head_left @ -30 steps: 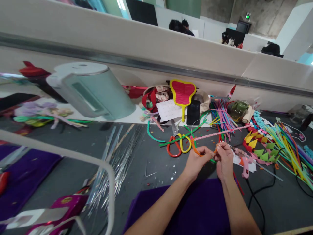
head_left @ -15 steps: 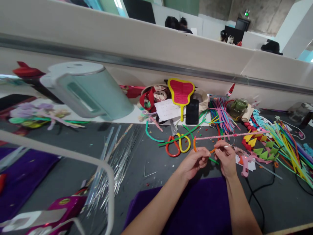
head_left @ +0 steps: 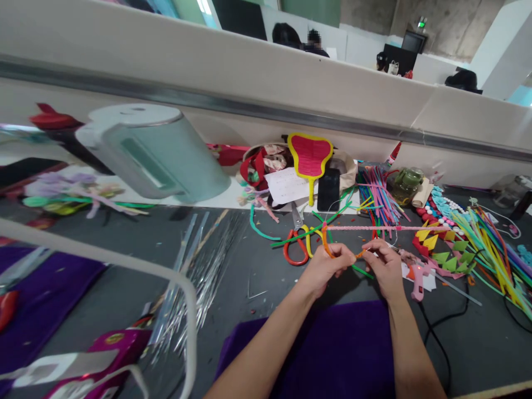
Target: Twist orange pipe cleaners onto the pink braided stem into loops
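Head view: left hand (head_left: 326, 267) and right hand (head_left: 385, 269) pinch an orange strip (head_left: 326, 242) above the table (head_left: 230, 302); the pink stem (head_left: 366, 228) meeting it has swung level, suggesting the strip is being turned.

Two hands, a left hand (head_left: 330, 267) and a right hand (head_left: 385, 269), appear right of centre with one orange strip (head_left: 325, 239) and one pink strip (head_left: 366, 228); also counted are one pair of scissors (head_left: 297, 220) at centre, one paddle (head_left: 311, 156) above, one glue gun (head_left: 418, 281) and one green-lidded jar (head_left: 405, 185) at right, one kettle (head_left: 178, 152) and one red-topped bottle (head_left: 54, 119) upper left.
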Demonstrator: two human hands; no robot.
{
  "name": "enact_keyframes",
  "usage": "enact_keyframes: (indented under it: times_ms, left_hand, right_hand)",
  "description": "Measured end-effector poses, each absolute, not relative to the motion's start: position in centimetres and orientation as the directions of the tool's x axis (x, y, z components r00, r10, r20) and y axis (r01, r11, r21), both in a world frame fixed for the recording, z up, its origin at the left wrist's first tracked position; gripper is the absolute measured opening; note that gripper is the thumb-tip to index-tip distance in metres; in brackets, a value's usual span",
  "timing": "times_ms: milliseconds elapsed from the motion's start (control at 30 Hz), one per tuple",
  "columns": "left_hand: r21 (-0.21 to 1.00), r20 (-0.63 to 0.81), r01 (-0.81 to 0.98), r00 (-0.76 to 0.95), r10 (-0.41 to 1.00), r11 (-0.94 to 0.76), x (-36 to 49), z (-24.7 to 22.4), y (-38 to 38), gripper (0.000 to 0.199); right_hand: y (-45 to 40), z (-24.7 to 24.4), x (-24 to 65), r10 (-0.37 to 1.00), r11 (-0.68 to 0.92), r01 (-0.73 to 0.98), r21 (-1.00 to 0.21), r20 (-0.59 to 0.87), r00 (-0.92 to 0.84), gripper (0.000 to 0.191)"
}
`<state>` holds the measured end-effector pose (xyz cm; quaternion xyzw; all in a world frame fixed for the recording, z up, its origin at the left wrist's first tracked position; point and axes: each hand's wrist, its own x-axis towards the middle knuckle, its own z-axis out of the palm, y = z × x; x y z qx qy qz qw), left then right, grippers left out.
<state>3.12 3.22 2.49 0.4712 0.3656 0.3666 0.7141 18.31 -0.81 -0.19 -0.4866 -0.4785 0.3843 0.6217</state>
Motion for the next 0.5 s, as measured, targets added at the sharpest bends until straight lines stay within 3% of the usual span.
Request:
enact_keyframes:
  times_ms: [267, 400, 500]
  left_hand:
    - [0.999, 0.034, -0.038, 0.351, 0.936, -0.022, 3.3, 2.8, 3.1, 0.015]
    - [0.971, -0.128, -0.135, 0.397, 0.909, 0.196, 3.2, 2.0, 3.5, 0.016]
    - [0.872, -0.248, -0.254, 0.51, 0.824, 0.419, 2.9, 1.4, 3.7, 0.016]
  right_hand:
    - [-0.3, -1.2, 18.3, 0.955, 0.141, -0.118, -0.983, 0.103, 0.277, 0.018]
    - [-0.4, -0.8, 18.1, 0.972, 0.07, -0.272, -0.96, 0.004, 0.235, 0.018]
    - [-0.8, -0.3, 18.2, 0.987, 0.042, -0.375, -0.926, -0.018, 0.157, 0.017]
